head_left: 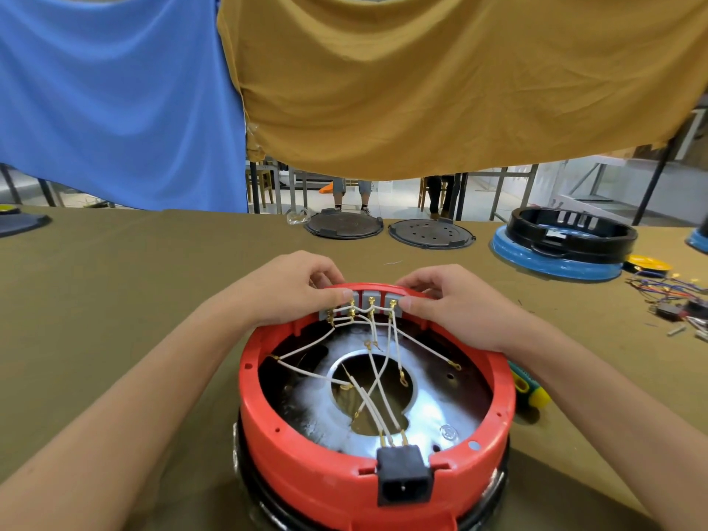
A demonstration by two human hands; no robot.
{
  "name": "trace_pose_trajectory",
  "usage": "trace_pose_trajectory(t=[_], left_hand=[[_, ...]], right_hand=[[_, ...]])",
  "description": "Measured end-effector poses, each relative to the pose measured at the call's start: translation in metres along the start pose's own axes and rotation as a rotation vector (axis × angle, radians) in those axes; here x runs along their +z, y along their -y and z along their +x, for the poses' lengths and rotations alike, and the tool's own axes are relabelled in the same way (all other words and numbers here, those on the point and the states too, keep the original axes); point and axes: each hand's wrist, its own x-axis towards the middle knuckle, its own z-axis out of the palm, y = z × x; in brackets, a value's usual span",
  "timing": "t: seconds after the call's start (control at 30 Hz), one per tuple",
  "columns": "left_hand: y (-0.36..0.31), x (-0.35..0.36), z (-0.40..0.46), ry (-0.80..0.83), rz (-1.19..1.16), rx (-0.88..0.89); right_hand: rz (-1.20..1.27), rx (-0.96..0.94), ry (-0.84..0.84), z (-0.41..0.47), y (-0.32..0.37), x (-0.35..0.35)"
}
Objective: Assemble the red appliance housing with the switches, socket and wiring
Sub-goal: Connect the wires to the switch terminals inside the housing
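Housing (377,480) on table (115,300), switches (369,300) at far rim, socket (404,479) nearest (screwdriver (530,389) right).

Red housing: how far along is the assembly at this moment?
Done: the black socket sits in the red housing's near wall, with white wires attached. In hand: the left hand and right hand press the grey switches into the far rim. Left: several wire ends hang loose.
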Motion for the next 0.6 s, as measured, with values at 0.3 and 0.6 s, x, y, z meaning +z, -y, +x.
trace_pose_trajectory(t=[0.3, 0.6], left_hand=[[-0.006, 0.001, -0.002, -0.082, 0.074, -0.071], [0.011, -0.022, -0.005, -0.270, 0.337, -0.326]], right_hand=[[-0.115, -0.017, -0.106, 0.010, 0.001, -0.004], [0.006, 0.069, -0.153, -0.006, -0.001, -0.017]])
